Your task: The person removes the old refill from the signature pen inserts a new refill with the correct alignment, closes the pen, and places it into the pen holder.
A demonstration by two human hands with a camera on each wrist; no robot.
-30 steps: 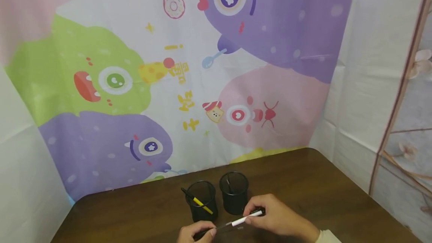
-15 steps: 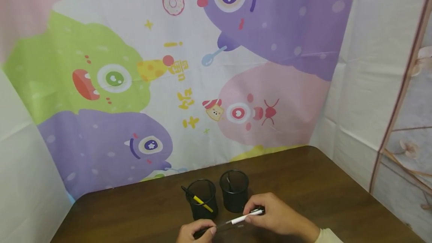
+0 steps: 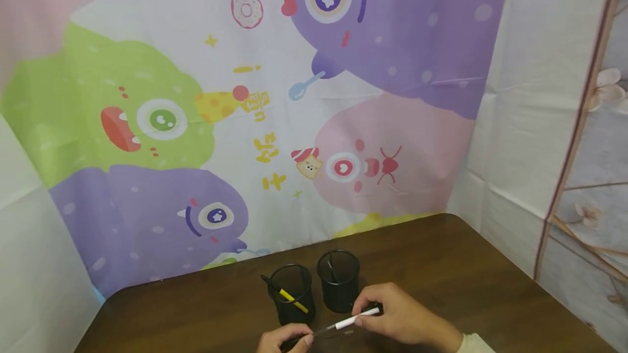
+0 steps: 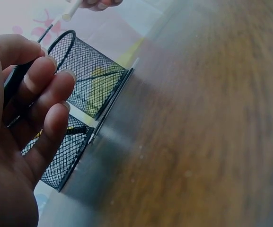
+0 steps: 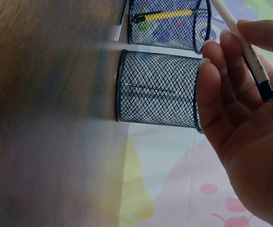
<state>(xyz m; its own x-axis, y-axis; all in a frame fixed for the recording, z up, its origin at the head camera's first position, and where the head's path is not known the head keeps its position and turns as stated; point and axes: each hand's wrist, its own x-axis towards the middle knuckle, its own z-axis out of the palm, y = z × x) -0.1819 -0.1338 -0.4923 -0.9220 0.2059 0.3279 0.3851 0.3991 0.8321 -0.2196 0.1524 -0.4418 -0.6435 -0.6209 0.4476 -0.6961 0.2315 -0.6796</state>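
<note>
My right hand (image 3: 399, 315) pinches a white pen barrel (image 3: 345, 322) with a black end (image 5: 267, 91) between thumb and fingers. Opposite it, my left hand (image 3: 284, 338) grips a black pen part (image 4: 16, 80), partly hidden by the fingers. From that part a thin dark refill (image 4: 45, 33) reaches to the open end of the white barrel; whether its tip sits inside is too small to tell. Another thin dark refill with a clear end (image 4: 112, 99) lies on the table beneath the hands, beside the cups.
Two black mesh pen cups stand just beyond my hands. The left cup (image 3: 293, 312) holds a yellow and black pen (image 3: 293, 298); the right cup (image 3: 339, 293) has a thin dark stick (image 3: 332, 270) inside. A cartoon-print curtain (image 3: 275, 206) hangs behind the brown table (image 3: 186, 309).
Both hands keep nearly the same hold and place. The head view shifts slightly; the pen parts and cups show no clear movement.
</note>
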